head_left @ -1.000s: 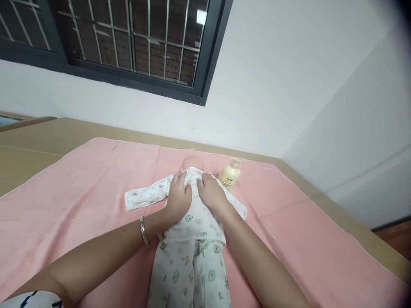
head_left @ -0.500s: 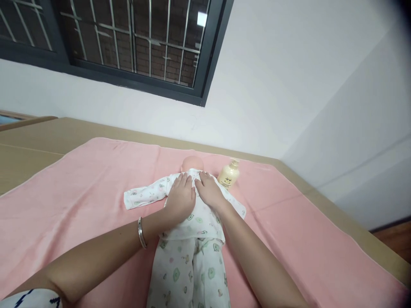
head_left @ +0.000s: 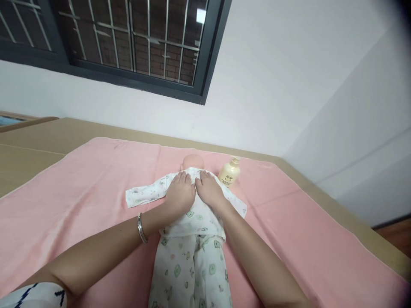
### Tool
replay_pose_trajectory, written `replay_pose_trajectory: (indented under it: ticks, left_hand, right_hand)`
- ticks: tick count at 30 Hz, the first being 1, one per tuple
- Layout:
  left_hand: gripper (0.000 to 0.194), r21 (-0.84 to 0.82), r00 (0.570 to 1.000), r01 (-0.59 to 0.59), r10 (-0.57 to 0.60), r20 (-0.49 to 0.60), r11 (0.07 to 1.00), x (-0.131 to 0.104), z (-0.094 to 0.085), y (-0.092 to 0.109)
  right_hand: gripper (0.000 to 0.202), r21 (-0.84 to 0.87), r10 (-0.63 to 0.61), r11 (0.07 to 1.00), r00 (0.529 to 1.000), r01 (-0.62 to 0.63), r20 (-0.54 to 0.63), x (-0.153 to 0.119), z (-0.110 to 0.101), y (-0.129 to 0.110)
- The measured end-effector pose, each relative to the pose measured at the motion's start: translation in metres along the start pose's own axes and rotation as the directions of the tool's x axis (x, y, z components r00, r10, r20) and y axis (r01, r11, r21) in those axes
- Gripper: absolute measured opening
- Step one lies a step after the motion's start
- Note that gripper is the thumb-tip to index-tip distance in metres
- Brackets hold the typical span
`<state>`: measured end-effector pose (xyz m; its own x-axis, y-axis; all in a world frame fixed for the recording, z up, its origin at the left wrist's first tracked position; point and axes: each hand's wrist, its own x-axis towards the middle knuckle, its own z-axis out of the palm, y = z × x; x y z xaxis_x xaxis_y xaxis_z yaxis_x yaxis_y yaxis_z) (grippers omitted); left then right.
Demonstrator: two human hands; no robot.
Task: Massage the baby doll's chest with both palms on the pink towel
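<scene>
- A baby doll (head_left: 192, 222) lies on its back on a pink towel (head_left: 80, 192), its head pointing away from the person towards the wall.
- The doll wears a white top and trousers printed with small green figures; one sleeve (head_left: 144, 194) is stretched out flat to the left.
- The left hand (head_left: 180, 194) rests palm down on the doll's chest, fingers spread flat and lightly together, gripping nothing.
- The right hand (head_left: 208, 190) lies just beside it, also flat and open on the top of the garment, its fingertips near the collar; it grasps nothing either.
- The two hands nearly touch at the forefingers over the middle of the chest.
- A silver bangle (head_left: 141, 228) sits on the left wrist.
- The doll's bare head (head_left: 192, 161) shows just beyond the fingertips.
- A cream pump bottle (head_left: 229, 172) stands upright on the towel, just to the right of the doll's head and near the right hand, not touching it.
- The towel covers a tan surface (head_left: 28, 145) that meets a white wall, under a dark-framed barred window (head_left: 128, 42).
</scene>
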<state>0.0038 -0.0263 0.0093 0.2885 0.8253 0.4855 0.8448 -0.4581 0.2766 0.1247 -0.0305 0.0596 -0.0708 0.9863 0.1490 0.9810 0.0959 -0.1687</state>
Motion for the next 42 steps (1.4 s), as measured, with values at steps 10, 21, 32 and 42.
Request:
replay_pose_trajectory:
  ticks: [10, 21, 32, 42]
  left_hand:
    - [0.049, -0.127, 0.980, 0.125, -0.102, 0.174, 0.984, 0.024, -0.004, -0.021]
    - [0.054, -0.097, 0.996, 0.015, -0.006, 0.089, 0.995, -0.005, -0.002, 0.006]
    - [0.050, -0.148, 0.990, 0.092, -0.074, 0.119, 0.985, 0.019, -0.001, -0.019]
    - [0.052, -0.124, 0.993, -0.017, 0.031, 0.112, 0.992, 0.000, -0.009, 0.001]
  right_hand:
    - [0.054, -0.005, -0.008, 1.000, 0.998, 0.009, 0.064, -0.018, -0.003, -0.020]
    - [0.044, 0.176, -0.061, 0.982, 0.998, 0.063, -0.019, 0.012, 0.006, 0.017]
    - [0.050, 0.041, -0.072, 0.997, 0.997, 0.071, 0.015, -0.015, 0.000, -0.014]
    - [0.037, 0.120, -0.015, 0.993, 0.998, 0.022, -0.059, 0.006, 0.003, 0.008]
